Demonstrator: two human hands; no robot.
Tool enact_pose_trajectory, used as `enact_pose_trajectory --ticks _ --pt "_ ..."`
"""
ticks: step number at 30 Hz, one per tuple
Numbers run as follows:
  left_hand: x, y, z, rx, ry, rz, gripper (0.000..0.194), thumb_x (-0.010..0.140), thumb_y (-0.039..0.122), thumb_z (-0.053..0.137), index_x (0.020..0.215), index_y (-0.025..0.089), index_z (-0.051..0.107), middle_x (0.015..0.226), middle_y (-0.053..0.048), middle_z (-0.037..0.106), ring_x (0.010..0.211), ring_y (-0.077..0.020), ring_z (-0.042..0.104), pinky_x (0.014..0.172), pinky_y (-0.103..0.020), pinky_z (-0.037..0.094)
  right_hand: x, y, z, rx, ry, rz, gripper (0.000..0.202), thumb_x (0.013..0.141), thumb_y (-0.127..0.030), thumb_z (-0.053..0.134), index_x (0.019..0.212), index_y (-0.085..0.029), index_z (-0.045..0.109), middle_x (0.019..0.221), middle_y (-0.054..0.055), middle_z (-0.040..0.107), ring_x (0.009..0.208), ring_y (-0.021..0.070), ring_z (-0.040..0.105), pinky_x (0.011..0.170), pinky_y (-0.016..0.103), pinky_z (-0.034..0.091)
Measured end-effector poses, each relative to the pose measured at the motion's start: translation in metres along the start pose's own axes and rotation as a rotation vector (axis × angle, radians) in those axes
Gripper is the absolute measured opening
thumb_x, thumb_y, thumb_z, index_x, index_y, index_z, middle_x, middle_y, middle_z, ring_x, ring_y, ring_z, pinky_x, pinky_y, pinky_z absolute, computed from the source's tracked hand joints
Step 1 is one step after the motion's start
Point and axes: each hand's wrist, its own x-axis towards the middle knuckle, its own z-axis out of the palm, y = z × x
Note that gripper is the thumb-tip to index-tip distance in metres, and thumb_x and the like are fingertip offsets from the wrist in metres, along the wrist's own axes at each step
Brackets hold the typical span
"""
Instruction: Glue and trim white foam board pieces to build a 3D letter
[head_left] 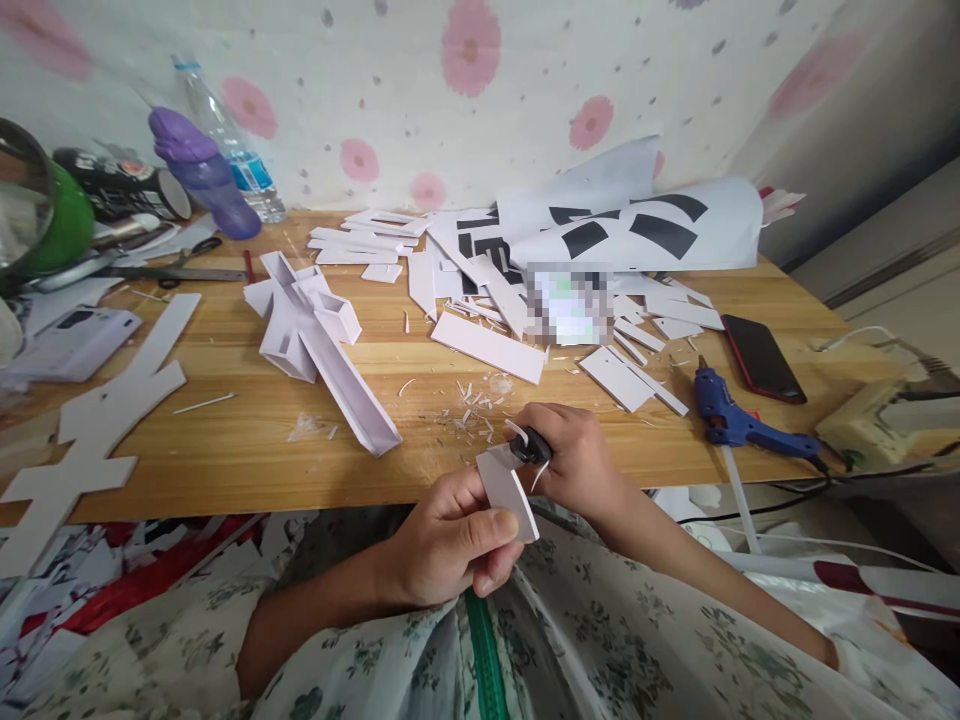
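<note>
My left hand (457, 545) is closed on a small white foam board piece (506, 488), thumb on top and fingers underneath. In my right hand (574, 455) is a black cutter knife (531, 446), mostly hidden by the fingers. Its working end meets the upper edge of the piece, and thin white shavings curl off beside it. Both hands are just over the table's front edge. Ahead of them on the wood lie small scraps (472, 405). To their left rests an assembled white foam board shape (307, 325) with box-like arms and a long open channel.
A blue glue gun (739, 415) and a phone (763, 358) lie right. Cut white strips (487, 345) and rolled printed paper (637, 225) are at the back. A purple bottle (202, 175), scissors (187, 262) and a flat white cutout (97, 420) lie left.
</note>
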Motion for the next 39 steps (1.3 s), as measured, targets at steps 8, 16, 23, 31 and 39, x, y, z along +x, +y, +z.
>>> enact_pose_trajectory --ticks 8,16,23,31,39 --pt "0.006 0.002 -0.004 0.202 0.364 0.127 0.031 0.083 0.038 0.06 0.065 0.015 0.051 0.051 0.005 0.053 0.038 -0.0029 0.044 0.038 -0.015 0.029 0.007 -0.005 -0.023 0.356 -0.038 0.169 0.009 0.081 -0.024 0.054 0.075 -0.017 0.056 0.062 -0.001 0.054 0.056 0.0111 0.047 0.055 0.023 0.038" --pt "0.007 0.003 -0.011 0.326 0.438 0.218 0.032 0.078 0.044 0.065 0.072 0.013 0.059 0.059 0.001 0.061 0.043 -0.0059 0.053 0.043 -0.017 0.038 0.01 -0.016 -0.03 0.623 -0.198 0.097 0.014 0.081 -0.026 0.062 0.074 -0.015 0.058 0.067 -0.001 0.053 0.059 0.0096 0.049 0.054 0.021 0.039" --pt "0.011 0.002 -0.011 -0.244 0.251 -0.03 0.05 0.071 0.06 0.064 0.081 0.01 0.064 0.058 -0.003 0.065 0.039 -0.0104 0.056 0.037 -0.02 0.046 0.017 -0.006 -0.038 0.445 -0.208 -0.182 0.011 0.075 -0.019 0.067 0.084 -0.016 0.063 0.075 0.003 0.062 0.069 0.0138 0.057 0.061 0.025 0.044" --pt "0.014 0.01 -0.005 -0.299 0.313 0.066 0.024 0.068 0.029 0.076 0.071 0.013 0.059 0.053 0.002 0.06 0.044 -0.0065 0.055 0.043 -0.014 0.047 0.009 -0.004 -0.027 0.066 -0.022 -0.183 0.017 0.078 -0.014 0.056 0.093 -0.015 0.062 0.07 0.002 0.062 0.06 0.0127 0.055 0.056 0.023 0.038" --pt "0.016 0.015 -0.004 -0.307 0.348 0.087 0.021 0.069 0.025 0.076 0.071 0.014 0.058 0.068 0.001 0.058 0.055 -0.0068 0.054 0.048 -0.017 0.049 0.001 -0.009 -0.015 -0.184 -0.058 -0.196 0.036 0.084 -0.049 0.054 0.066 -0.017 0.057 0.057 0.001 0.054 0.052 0.0132 0.047 0.052 0.026 0.026"
